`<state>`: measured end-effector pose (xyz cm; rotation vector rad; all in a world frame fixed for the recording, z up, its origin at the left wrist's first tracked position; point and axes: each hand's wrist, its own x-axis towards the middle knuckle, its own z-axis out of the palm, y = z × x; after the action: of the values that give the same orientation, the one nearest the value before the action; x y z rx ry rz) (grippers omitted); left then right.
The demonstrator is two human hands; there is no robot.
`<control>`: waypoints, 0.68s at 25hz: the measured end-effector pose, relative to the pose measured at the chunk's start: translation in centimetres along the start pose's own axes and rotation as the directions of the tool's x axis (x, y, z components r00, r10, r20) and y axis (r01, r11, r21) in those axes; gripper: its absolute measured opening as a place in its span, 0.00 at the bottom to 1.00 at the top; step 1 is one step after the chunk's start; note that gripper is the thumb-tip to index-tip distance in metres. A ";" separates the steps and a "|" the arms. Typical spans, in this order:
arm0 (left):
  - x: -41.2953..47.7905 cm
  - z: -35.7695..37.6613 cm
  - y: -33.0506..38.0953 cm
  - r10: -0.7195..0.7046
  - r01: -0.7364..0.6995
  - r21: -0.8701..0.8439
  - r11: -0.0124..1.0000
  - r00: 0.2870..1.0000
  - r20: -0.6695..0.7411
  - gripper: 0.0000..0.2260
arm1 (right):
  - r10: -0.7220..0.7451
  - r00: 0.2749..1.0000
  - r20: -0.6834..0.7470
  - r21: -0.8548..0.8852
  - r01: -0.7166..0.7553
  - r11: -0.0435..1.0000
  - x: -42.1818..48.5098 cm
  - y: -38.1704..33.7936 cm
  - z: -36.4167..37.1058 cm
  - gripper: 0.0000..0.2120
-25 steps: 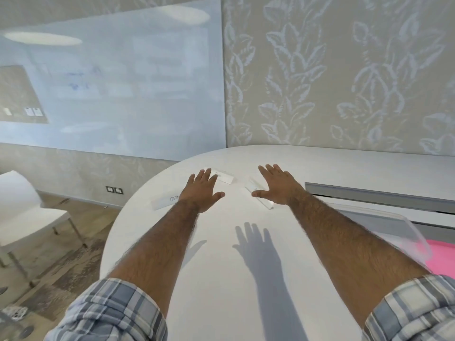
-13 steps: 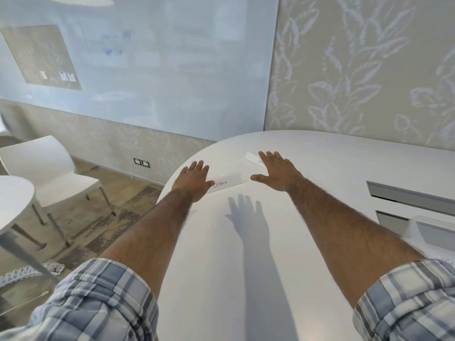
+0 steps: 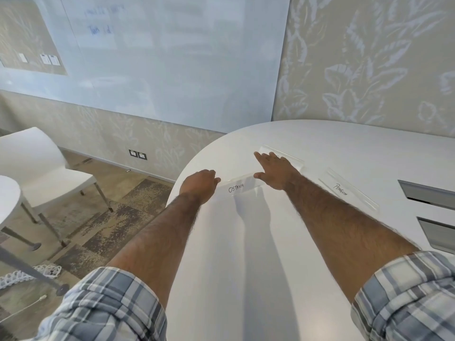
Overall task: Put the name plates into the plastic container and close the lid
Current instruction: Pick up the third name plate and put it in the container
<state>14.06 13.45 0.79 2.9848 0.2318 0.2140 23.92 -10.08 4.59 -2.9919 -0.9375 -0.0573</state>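
Three clear name plates lie near the far rounded end of the white table [image 3: 246, 279]. The one marked OSTRICH [image 3: 240, 187] sits between my hands. My left hand [image 3: 200, 184] is curled around its left end. My right hand [image 3: 275, 172] is spread flat, thumb touching the plate's right end, fingers resting over a second plate [image 3: 293, 158] behind it. The PENGUIN plate [image 3: 344, 191] lies untouched to the right of my right forearm. The plastic container is out of view.
Two grey cable recesses [image 3: 428, 194] are set into the table at the right edge. A white chair [image 3: 39, 166] and a small round table [image 3: 7, 200] stand on the floor to the left. A whiteboard [image 3: 160, 57] covers the wall.
The view has swung left and down, so the container has left the frame. My left hand has curled onto the OSTRICH plate's left end, and my right thumb has reached its right end.
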 end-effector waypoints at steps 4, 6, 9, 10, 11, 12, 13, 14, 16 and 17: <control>2.0 1.2 -0.1 0.015 -0.015 -0.009 1.000 0.999 0.052 0.23 | -0.019 0.997 0.069 -0.104 0.026 0.994 3.0 -0.5 1.3 0.36; 2.6 1.8 -0.1 0.021 -0.021 -0.013 1.000 0.997 0.077 0.26 | -0.024 0.995 0.097 -0.123 0.036 0.992 4.2 -0.7 2.0 0.35; 3.3 2.5 -0.1 0.026 -0.023 -0.024 0.999 0.993 0.113 0.26 | -0.030 0.992 0.126 -0.120 0.045 0.992 5.4 -0.9 3.0 0.34; 3.4 2.7 -0.1 0.029 -0.026 -0.029 0.999 0.992 0.124 0.25 | -0.033 0.990 0.135 -0.117 0.049 0.992 5.7 -1.0 3.3 0.34; 3.5 2.8 -0.1 0.033 -0.028 -0.035 0.999 0.990 0.135 0.24 | -0.037 0.989 0.144 -0.113 0.054 0.992 5.9 -1.0 3.5 0.33; 3.5 2.9 -0.2 0.037 -0.032 -0.042 0.999 0.989 0.144 0.23 | -0.040 0.987 0.154 -0.103 0.056 0.993 6.0 -1.1 3.6 0.33; 3.6 3.1 -0.2 0.043 -0.036 -0.046 0.998 0.988 0.150 0.22 | -0.040 0.986 0.162 -0.093 0.056 0.994 6.0 -1.2 3.8 0.33; 3.6 3.1 -0.2 0.048 -0.041 -0.050 0.998 0.987 0.152 0.20 | -0.041 0.985 0.166 -0.088 0.056 0.995 6.0 -1.3 3.9 0.32; 3.5 3.2 -0.4 0.059 -0.050 -0.068 0.996 0.987 0.147 0.18 | -0.042 0.986 0.160 -0.090 0.057 0.994 5.8 -1.6 4.1 0.30; 3.5 3.1 -0.5 0.066 -0.055 -0.079 0.995 0.987 0.144 0.16 | -0.040 0.987 0.153 -0.089 0.054 0.995 5.6 -1.7 4.2 0.28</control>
<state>17.90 14.11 -1.91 2.9181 0.1146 0.0091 27.73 -5.40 0.60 -3.0954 -1.0481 0.1307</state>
